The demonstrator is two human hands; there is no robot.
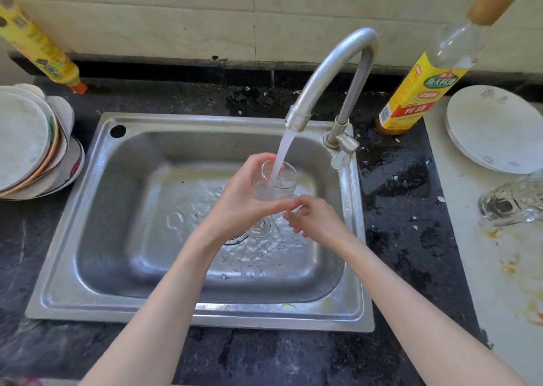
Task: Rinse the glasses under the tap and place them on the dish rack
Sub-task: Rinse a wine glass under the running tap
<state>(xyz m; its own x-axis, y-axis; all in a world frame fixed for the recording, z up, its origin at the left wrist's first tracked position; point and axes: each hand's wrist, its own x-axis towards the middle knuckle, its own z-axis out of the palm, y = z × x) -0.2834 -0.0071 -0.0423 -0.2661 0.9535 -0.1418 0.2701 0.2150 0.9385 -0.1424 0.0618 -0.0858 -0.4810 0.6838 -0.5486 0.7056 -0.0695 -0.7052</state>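
**Stemmed glass under the running tap**

A clear stemmed glass [277, 181] stands upright in mid-air over the sink [88, 209], towards its back right corner, its round foot just above the drain. The tap [332, 71] arches over it from the sink's back right corner, and its stream falls straight into the open bowl. A second clear glass [511, 200] lies on its side on the pale board at the right edge.

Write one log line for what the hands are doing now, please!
step: rinsing | left hand: grips stemmed glass under tap stream | right hand: fingers touch glass | sink: water pooling
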